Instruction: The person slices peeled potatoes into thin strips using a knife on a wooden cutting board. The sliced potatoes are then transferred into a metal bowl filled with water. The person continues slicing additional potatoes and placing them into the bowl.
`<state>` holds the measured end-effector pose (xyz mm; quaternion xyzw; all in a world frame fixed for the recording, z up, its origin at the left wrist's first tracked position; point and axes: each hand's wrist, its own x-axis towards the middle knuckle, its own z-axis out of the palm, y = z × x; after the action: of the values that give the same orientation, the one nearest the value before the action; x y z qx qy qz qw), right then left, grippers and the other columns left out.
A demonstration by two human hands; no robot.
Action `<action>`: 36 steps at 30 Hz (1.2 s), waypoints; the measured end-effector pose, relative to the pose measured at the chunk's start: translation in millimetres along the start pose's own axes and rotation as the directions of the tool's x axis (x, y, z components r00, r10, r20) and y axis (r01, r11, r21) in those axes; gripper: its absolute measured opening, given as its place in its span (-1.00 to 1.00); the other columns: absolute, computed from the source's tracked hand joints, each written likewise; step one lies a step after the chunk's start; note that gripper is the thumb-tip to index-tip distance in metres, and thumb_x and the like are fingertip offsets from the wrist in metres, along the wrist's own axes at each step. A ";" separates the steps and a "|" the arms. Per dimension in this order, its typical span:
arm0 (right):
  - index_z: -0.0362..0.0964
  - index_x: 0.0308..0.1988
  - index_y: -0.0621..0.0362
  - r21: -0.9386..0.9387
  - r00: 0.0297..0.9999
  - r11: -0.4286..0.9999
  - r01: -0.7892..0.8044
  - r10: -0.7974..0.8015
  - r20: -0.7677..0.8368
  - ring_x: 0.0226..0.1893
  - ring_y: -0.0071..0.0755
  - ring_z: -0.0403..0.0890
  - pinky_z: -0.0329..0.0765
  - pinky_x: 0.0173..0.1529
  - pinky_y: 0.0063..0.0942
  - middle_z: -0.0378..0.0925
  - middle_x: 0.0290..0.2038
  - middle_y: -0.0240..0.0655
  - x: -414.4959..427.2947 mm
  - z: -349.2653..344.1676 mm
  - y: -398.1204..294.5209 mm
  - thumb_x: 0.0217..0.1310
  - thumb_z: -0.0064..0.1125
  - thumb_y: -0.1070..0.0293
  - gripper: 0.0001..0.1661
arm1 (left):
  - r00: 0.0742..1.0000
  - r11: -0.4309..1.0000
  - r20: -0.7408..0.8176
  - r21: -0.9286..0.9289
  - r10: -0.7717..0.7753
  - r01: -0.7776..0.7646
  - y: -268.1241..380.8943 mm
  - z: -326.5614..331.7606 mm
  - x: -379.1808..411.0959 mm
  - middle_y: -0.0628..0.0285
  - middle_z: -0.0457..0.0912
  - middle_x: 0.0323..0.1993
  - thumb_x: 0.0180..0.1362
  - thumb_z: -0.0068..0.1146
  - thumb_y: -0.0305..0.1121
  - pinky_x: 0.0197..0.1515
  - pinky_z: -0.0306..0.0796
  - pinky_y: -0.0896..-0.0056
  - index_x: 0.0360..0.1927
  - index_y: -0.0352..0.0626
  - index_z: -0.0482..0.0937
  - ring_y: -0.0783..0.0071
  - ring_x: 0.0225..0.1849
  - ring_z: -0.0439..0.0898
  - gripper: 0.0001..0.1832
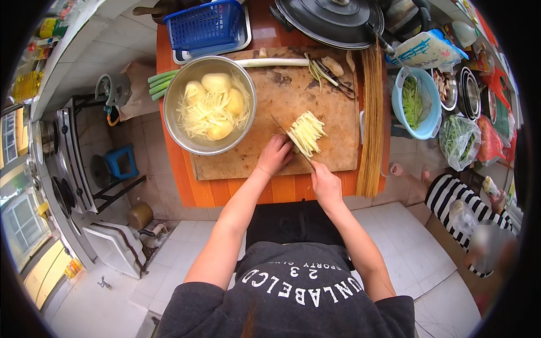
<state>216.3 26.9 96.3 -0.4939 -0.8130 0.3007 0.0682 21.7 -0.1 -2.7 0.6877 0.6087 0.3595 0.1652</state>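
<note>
A kitchen knife (291,136) stands on edge on the wooden cutting board (236,167), slanted across it. My right hand (326,183) grips its handle. Curled beside the blade's left face are the fingers of my left hand (275,154); what lies under them is hidden. Against the blade's right side rests a pile of potato strips (307,132). To the left, a metal bowl (167,116) overlaps the board's corner. It holds several whole peeled potatoes (216,82) and more cut strips (200,110) in liquid.
A scallion (274,63) lies behind the bowl. Ginger (332,66) and a peeler (344,89) sit at the board's back right. Long brown strands (372,126) line the table's right side. Farther back are a blue basket (205,27) and lidded pan (334,19). A person in stripes (448,198) is at right.
</note>
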 end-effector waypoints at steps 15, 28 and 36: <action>0.41 -0.02 0.12 0.023 1.000 1.000 -0.022 0.021 0.002 -0.35 0.02 0.61 0.56 -0.28 -0.14 0.54 -0.22 -0.18 1.6 7.3 2.8 0.25 0.06 0.40 -0.71 | 1.000 1.000 0.002 -0.006 0.003 -0.003 1.6 -0.8 1.8 0.05 0.49 -0.09 -0.23 0.30 -0.50 0.00 0.44 0.11 -0.17 -0.21 0.50 0.00 -0.02 0.46 -0.56; 0.41 -0.02 0.13 0.032 1.000 0.999 -0.004 0.005 -0.009 -0.36 0.03 0.62 0.56 -0.29 -0.14 0.56 -0.21 -0.18 2.6 3.8 -2.1 0.26 0.06 0.39 -0.72 | 0.999 0.999 -0.022 0.020 0.026 -0.025 3.7 -2.6 2.5 0.06 0.47 -0.05 -0.20 0.29 -0.50 -0.02 0.43 0.10 -0.19 -0.20 0.51 -0.02 -0.05 0.44 -0.60; 0.43 -0.03 0.11 0.031 0.999 0.999 -0.041 0.041 -0.016 -0.35 0.03 0.62 0.57 -0.27 -0.15 0.56 -0.21 -0.19 -1.6 10.1 4.8 0.27 0.06 0.37 -0.73 | 1.000 1.000 -0.003 0.018 0.012 -0.012 4.7 -3.8 4.6 0.11 0.52 -0.08 -0.19 0.29 -0.50 -0.11 0.46 0.20 -0.19 -0.20 0.51 0.09 -0.17 0.50 -0.61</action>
<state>216.7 22.9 85.7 -0.5118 -0.7974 0.3106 0.0765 22.4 2.5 4.4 0.6923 0.6078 0.3563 0.1558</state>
